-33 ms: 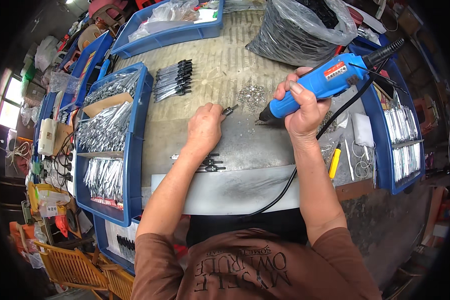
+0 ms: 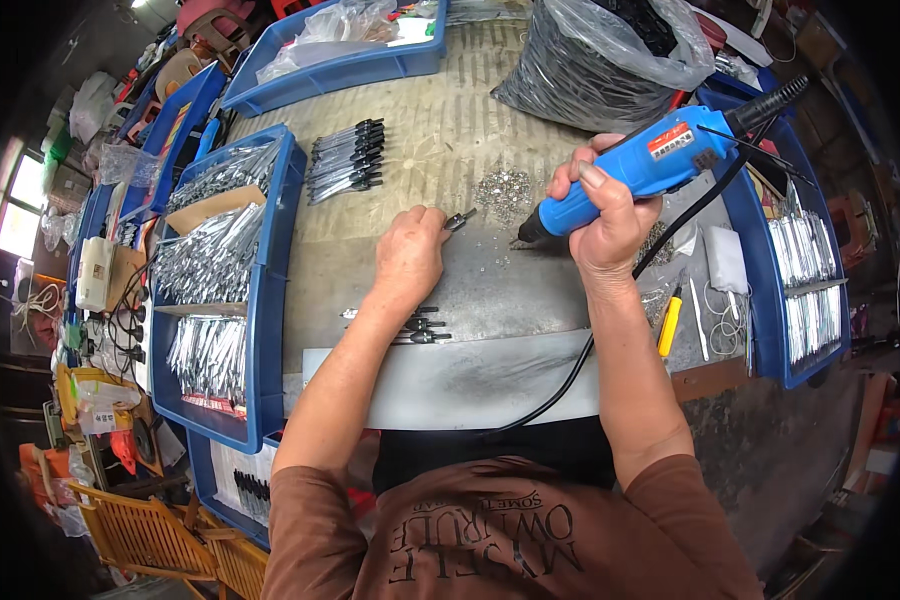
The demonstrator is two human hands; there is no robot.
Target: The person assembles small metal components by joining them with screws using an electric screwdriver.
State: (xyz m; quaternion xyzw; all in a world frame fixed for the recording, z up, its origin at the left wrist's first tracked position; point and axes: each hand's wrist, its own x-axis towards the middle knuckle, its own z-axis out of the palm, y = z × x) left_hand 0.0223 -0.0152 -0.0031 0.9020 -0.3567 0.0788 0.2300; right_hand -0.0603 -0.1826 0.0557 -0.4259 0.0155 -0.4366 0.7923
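Note:
My right hand [image 2: 615, 215] is wrapped round a blue electric screwdriver [image 2: 650, 160]. Its black nose slants down and left to a scatter of tiny metal screws [image 2: 505, 195] on the bench. My left hand [image 2: 410, 250] is closed on a slim metal part with a black end [image 2: 460, 219], which pokes out to the right of the fingers; the rest of it is hidden by the hand. Beside my left forearm lie several similar black-ended parts [image 2: 425, 330], partly covered by the arm. Farther back, a neat row of black-ended metal parts [image 2: 347, 160] rests on the bench.
At the left stands a blue divided bin [image 2: 282, 230] full of metal strips; another blue bin [image 2: 765, 290] is at the right. A big plastic bag [image 2: 590, 75] sits at the back. Near my right forearm lie a yellow-handled tool [image 2: 670, 322] and the black cord [image 2: 570, 375].

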